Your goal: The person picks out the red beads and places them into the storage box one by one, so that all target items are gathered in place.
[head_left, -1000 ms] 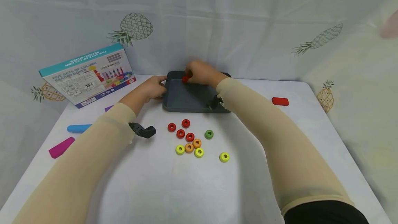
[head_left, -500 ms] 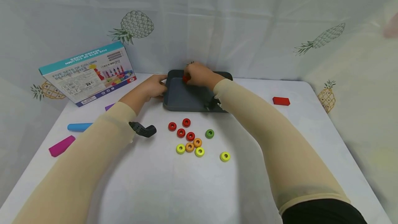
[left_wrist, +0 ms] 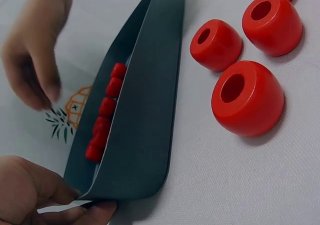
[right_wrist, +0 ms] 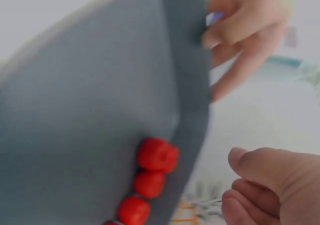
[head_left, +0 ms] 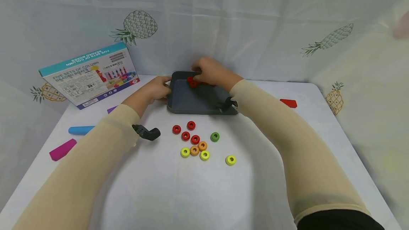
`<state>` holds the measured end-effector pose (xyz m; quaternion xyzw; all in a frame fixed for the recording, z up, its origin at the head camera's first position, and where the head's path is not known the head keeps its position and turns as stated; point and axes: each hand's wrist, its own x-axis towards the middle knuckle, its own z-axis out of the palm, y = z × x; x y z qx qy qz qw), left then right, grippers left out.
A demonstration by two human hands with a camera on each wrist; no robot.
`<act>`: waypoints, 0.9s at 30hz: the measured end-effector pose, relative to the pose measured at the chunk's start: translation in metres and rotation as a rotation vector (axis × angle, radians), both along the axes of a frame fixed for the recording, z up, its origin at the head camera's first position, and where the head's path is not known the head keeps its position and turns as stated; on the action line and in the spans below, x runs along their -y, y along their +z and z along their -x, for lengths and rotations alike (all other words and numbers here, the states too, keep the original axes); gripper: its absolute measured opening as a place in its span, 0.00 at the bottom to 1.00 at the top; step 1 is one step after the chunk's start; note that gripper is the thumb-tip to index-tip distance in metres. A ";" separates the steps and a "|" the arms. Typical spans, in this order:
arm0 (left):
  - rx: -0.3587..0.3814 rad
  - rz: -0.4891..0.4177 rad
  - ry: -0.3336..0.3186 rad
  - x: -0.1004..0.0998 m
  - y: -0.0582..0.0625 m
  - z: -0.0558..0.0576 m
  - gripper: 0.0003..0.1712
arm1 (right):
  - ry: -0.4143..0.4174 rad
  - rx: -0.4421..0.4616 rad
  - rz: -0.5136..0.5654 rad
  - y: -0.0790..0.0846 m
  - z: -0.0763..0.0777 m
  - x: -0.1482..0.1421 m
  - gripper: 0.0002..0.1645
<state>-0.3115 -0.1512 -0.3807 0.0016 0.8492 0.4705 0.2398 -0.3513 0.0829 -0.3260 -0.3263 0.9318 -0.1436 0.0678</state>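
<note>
My left hand point(head_left: 155, 88) holds the left rim of a dark grey tray point(head_left: 195, 104); in the left wrist view its thumb and fingers pinch the tray's corner. A row of several red beads point(left_wrist: 106, 106) lies inside the tray along its far wall. Just above that wall is my right hand point(head_left: 211, 71), its fingers loosely bent. No bead shows between those fingers in the right wrist view, where the hand point(right_wrist: 265, 185) is apart from the tray. In the head view the right hand hides part of the row.
In front of the tray lie several red beads point(head_left: 185, 136), orange beads point(head_left: 202, 146), yellow beads point(head_left: 204, 155) and a green bead point(head_left: 215, 137). A printed box point(head_left: 92, 77) leans at the back left. Blue point(head_left: 81, 130), magenta point(head_left: 63, 149) and red point(head_left: 288, 103) pieces lie nearer the sides.
The right hand has let go of a red bead in the tray and moved up and to the right. More red beads now show there. The left hand stays on the rim.
</note>
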 end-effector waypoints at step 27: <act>0.009 -0.001 -0.022 -0.002 0.001 -0.001 0.46 | 0.176 0.108 0.093 -0.055 -0.136 -0.006 0.21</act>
